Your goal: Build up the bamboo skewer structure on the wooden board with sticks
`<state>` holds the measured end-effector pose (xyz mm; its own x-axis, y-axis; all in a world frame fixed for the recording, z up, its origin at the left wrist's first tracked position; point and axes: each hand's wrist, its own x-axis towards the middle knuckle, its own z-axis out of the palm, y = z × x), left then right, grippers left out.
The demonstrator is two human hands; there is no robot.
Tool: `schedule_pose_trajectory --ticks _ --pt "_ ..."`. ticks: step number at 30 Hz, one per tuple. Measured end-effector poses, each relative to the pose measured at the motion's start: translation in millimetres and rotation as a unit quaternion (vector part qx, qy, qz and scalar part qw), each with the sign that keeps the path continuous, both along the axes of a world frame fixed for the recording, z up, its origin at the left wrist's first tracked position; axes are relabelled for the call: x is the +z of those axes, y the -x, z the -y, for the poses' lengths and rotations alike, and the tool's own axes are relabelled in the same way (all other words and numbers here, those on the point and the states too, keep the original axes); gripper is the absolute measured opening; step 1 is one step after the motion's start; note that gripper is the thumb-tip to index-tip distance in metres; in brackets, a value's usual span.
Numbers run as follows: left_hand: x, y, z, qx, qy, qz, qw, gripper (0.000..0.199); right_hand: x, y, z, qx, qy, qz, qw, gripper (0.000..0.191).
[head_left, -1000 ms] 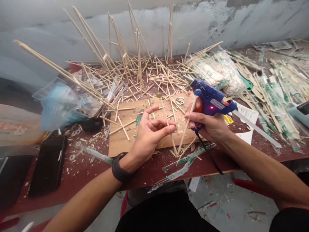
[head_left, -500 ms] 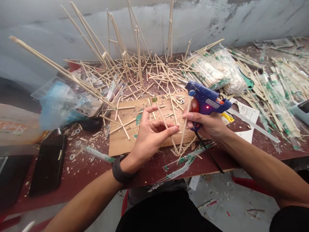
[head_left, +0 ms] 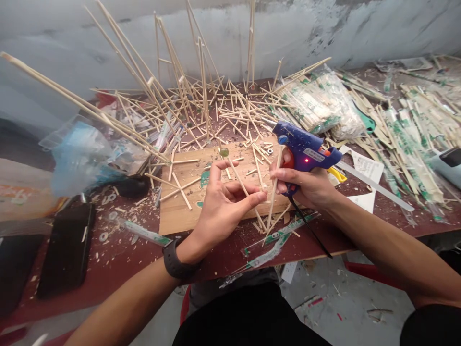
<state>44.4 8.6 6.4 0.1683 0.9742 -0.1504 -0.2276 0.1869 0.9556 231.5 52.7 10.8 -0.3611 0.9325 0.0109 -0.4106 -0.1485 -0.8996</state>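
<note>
My left hand (head_left: 225, 204) pinches a thin wooden stick (head_left: 238, 177) between thumb and fingers, above the wooden board (head_left: 180, 216). In my right hand (head_left: 306, 185) are a blue glue gun (head_left: 298, 144) and another stick (head_left: 274, 192), held near its upper part by thumb and forefinger. The lower ends of these two sticks come together in a V near the board's front edge. A red light glows on the gun, whose nozzle points up and left. Short sticks and shavings lie on the board.
Tall stick frames (head_left: 203, 91) stand behind the board. Wrapped sticks (head_left: 309, 103) pile up at the right. A black phone (head_left: 66, 250) and a blue plastic bag (head_left: 77, 156) are at the left. The gun's black cable (head_left: 311, 228) hangs over the front edge.
The whole view has shifted slightly, with things appearing a little further left. Both hands keep their holds, and the sticks' V looks nearly the same.
</note>
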Motion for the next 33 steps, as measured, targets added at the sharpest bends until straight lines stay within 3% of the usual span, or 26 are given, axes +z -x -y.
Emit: schedule_pose_trajectory --ticks 14,24,33 --pt "-0.3 0 0 -0.011 -0.008 -0.013 1.0 0.064 -1.0 1 0 0.014 -0.001 -0.017 1.0 0.036" --pt "6.9 11 -6 -0.047 -0.065 -0.055 0.995 0.049 -0.5 -9 -4 0.016 -0.007 0.007 1.0 0.041" --pt "5.8 10 -6 -0.047 -0.054 -0.061 0.996 0.049 -0.2 -10 -4 0.014 0.002 0.023 1.0 0.043"
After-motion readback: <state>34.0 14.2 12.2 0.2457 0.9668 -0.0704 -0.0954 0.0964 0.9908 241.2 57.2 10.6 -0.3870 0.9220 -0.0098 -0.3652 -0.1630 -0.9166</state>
